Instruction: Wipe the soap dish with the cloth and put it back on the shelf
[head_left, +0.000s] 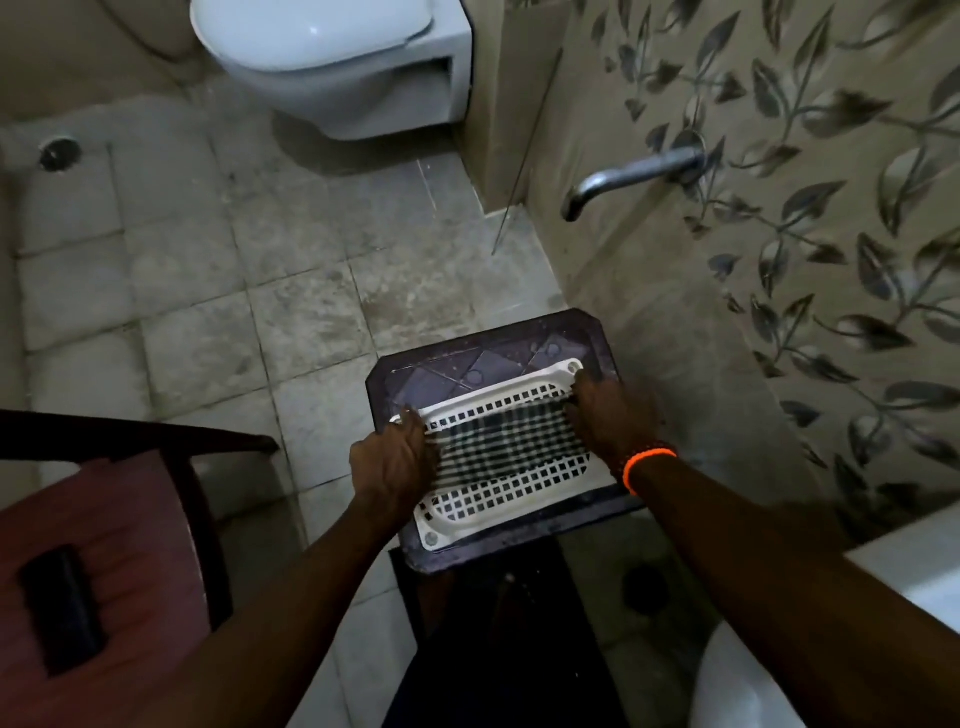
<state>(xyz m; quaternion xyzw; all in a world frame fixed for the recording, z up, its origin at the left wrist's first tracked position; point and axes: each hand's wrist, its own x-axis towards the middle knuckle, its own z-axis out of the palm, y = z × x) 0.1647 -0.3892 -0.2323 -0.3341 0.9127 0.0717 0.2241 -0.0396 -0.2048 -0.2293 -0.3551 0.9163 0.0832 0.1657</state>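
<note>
**Two hands on the white grid dish, dish seated on the dark shelf**

The white perforated plastic soap dish (506, 449), rectangular with a square-hole grid and round pegs at its corners, lies flat on the dark rectangular shelf (582, 332) with clipped corners. It sits between the two hands, one at each short end.

The left hand (392, 465) has fingers curled over the near-left rim of the dish, so it grips that edge. The right hand (610, 418) lies on the far-right end with fingers bent down onto the grid. Whether they hook through the holes or just press I cannot tell, since there is motion blur. An orange bead bracelet (647, 465) sits just behind the right hand on the wrist.

A hold at both ends likely keeps the wide, light dish level and lets it be squared up on the shelf. Probably it is being seated or lifted; I cannot tell which.

No cloth is visible in either hand or near them, so whether the wipe is done is unclear.

Counts:
- Hands 2, soap dish 1, shelf 1, bracelet 1.
- Beyond the right hand, 1 metal wall spout (623, 176).
- Far ahead of the hands, 1 white toilet (332, 57).
- Left of the left hand, 1 dark-framed chair with red cushion (124, 525), carrying 1 black oblong object (65, 608).
</note>
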